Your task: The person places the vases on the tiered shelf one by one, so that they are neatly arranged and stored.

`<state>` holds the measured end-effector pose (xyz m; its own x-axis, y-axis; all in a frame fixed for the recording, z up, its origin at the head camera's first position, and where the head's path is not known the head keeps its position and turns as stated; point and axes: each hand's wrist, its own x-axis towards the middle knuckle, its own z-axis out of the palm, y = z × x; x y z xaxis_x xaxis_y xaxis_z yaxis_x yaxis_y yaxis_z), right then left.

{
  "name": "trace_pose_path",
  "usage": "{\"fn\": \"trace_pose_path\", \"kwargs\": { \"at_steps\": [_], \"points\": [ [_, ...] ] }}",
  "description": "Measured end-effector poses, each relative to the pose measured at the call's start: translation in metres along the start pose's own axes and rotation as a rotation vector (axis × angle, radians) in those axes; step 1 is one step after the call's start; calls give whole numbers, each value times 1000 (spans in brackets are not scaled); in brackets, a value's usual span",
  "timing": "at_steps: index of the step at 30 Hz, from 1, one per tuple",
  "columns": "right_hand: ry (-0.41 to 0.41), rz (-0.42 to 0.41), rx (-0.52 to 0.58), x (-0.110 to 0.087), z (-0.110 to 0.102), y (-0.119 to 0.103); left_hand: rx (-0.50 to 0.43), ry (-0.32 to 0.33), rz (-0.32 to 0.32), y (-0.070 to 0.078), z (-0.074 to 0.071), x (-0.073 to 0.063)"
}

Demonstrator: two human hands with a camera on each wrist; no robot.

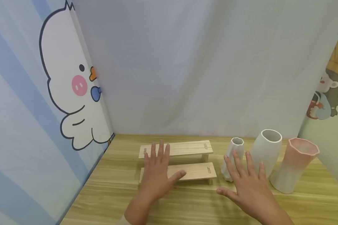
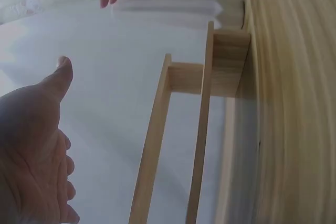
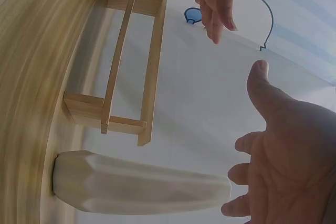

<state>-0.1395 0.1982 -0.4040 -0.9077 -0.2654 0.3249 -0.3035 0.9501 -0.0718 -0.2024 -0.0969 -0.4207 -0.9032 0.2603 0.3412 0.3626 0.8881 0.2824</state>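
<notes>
My left hand (image 1: 156, 176) is held palm down with spread, straight fingers above a two-step wooden stand (image 1: 190, 171), overlapping its left part in the head view. Nothing is in its grasp. My right hand (image 1: 249, 192) is likewise spread, in front of the vases and holding nothing. Behind its fingertips stand a slim white faceted vase (image 1: 228, 168), a wider smooth white vase (image 1: 266, 153) and a vase fading from pink to white (image 1: 291, 168). In the right wrist view, the slim vase (image 3: 136, 184) stands beside the stand (image 3: 149, 77), near my right fingers.
The wooden tabletop (image 1: 107, 193) carries the stand and vases. A pale grey curtain (image 1: 186, 68) hangs along its back edge. To the left is a blue-and-white curtain (image 1: 22, 125) with a cartoon bird; a printed cartoon figure shows on the right wall (image 1: 326, 125).
</notes>
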Motion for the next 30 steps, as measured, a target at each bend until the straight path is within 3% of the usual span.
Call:
{"fn": "trace_pose_path", "kwargs": {
  "at_steps": [8,14,18,22,30],
  "points": [
    [30,-5,-11,1,-4,-1,-395,-108,-219,-59,-22,7],
    [51,-9,-4,1,-9,0,-686,-201,-359,-106,-21,7],
    [77,-9,2,1,-11,2,-763,-269,-432,-126,-15,6],
    [115,-8,7,1,-14,5,-831,-331,-459,-137,-6,5],
    [191,-15,-7,4,-24,15,-912,-376,-448,-146,2,3]
  ]
}}
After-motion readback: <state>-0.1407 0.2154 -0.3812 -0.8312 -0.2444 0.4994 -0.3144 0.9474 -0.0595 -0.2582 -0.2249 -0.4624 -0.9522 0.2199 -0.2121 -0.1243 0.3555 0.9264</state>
